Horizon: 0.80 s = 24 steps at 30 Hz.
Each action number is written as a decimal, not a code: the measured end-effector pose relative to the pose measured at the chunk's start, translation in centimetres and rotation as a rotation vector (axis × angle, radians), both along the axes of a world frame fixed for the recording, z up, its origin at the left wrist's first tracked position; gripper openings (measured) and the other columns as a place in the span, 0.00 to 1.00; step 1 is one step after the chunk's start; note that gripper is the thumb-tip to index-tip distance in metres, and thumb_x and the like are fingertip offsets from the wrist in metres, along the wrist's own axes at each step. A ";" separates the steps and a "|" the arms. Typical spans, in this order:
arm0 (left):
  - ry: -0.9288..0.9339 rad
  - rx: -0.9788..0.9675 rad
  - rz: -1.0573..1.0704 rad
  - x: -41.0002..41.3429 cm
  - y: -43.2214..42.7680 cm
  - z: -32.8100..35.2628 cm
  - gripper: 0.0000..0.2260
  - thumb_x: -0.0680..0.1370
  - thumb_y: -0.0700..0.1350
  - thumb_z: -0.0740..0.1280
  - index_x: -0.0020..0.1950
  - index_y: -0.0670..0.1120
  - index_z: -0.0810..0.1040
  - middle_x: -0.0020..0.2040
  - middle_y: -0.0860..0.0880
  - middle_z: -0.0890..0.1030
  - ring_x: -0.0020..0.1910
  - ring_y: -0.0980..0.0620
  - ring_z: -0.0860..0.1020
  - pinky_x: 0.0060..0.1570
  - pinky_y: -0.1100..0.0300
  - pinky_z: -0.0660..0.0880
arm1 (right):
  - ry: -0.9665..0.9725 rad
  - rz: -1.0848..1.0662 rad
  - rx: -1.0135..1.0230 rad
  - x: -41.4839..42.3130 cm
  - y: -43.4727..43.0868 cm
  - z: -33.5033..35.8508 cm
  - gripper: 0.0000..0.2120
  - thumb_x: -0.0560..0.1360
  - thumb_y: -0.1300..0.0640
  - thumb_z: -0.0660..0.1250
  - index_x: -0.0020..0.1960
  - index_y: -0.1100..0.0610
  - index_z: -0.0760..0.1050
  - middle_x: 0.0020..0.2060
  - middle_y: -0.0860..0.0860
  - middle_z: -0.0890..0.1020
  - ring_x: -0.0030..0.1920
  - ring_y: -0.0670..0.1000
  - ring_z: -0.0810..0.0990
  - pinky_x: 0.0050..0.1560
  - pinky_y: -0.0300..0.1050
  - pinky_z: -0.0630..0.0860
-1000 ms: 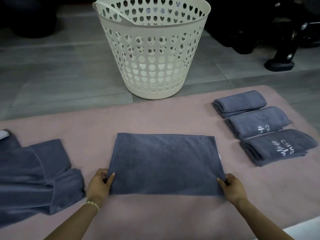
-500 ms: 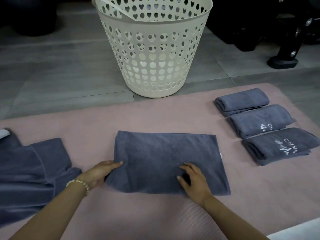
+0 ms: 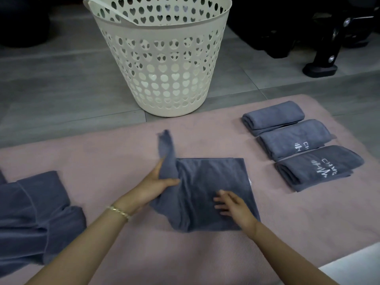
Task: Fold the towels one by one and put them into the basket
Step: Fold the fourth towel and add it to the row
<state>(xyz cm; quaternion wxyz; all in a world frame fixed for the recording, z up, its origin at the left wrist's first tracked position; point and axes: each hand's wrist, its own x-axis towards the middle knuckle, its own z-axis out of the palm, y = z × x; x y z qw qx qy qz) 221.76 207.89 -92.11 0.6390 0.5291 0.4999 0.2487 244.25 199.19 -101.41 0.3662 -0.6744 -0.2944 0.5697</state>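
1. My left hand [image 3: 156,186] grips the left edge of the grey towel [image 3: 213,177] and holds it raised off the pink mat [image 3: 98,157].
2. My right hand [image 3: 234,204] lies flat on the towel's middle, fingers spread.
3. The cream basket [image 3: 164,79] stands on the floor [image 3: 51,89] beyond the mat. Three folded towels [image 3: 296,138] lie in a row at the right.

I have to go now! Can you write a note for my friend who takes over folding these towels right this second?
Left hand: grips the left side of the middle towel, lifted to fold over.
Right hand: flat on that towel, fingers straight.
Three folded towels lie in a row on the right of the pink mat. The unfolded pile is on its left. The basket stands beyond the mat, no towel showing in it.
Left: finish this fold, fold the pile, put every towel in the basket.
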 end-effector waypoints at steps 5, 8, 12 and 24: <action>-0.080 -0.139 -0.067 6.1 -1.1 -0.7 0.18 0.80 0.45 0.60 0.70 0.52 0.66 0.41 0.49 0.77 0.39 0.54 0.78 0.38 0.65 0.78 | 0.505 -0.320 -0.182 3.4 0.7 -0.4 0.31 0.77 0.35 0.51 0.61 0.59 0.76 0.52 0.56 0.82 0.54 0.57 0.80 0.48 0.48 0.77; 0.282 0.145 0.003 5.3 -1.2 -4.4 0.20 0.80 0.47 0.61 0.71 0.45 0.66 0.51 0.51 0.76 0.50 0.55 0.77 0.50 0.69 0.73 | 0.442 -0.262 -0.249 4.2 0.9 -0.3 0.32 0.76 0.32 0.51 0.60 0.57 0.75 0.56 0.54 0.80 0.58 0.56 0.78 0.48 0.48 0.76; 0.627 0.335 -0.204 3.4 -2.3 -9.1 0.31 0.81 0.54 0.56 0.78 0.47 0.46 0.78 0.49 0.52 0.76 0.49 0.52 0.74 0.59 0.50 | 0.080 -0.138 -0.183 2.7 2.0 0.8 0.14 0.75 0.44 0.66 0.46 0.55 0.76 0.43 0.48 0.80 0.44 0.47 0.78 0.40 0.38 0.74; 0.893 0.521 -0.379 7.6 -4.2 -13.1 0.40 0.67 0.70 0.22 0.74 0.50 0.33 0.74 0.53 0.34 0.73 0.54 0.35 0.74 0.52 0.48 | -0.531 -0.145 0.142 5.0 -1.7 -1.6 0.07 0.78 0.51 0.62 0.48 0.55 0.74 0.39 0.46 0.81 0.40 0.48 0.79 0.43 0.47 0.77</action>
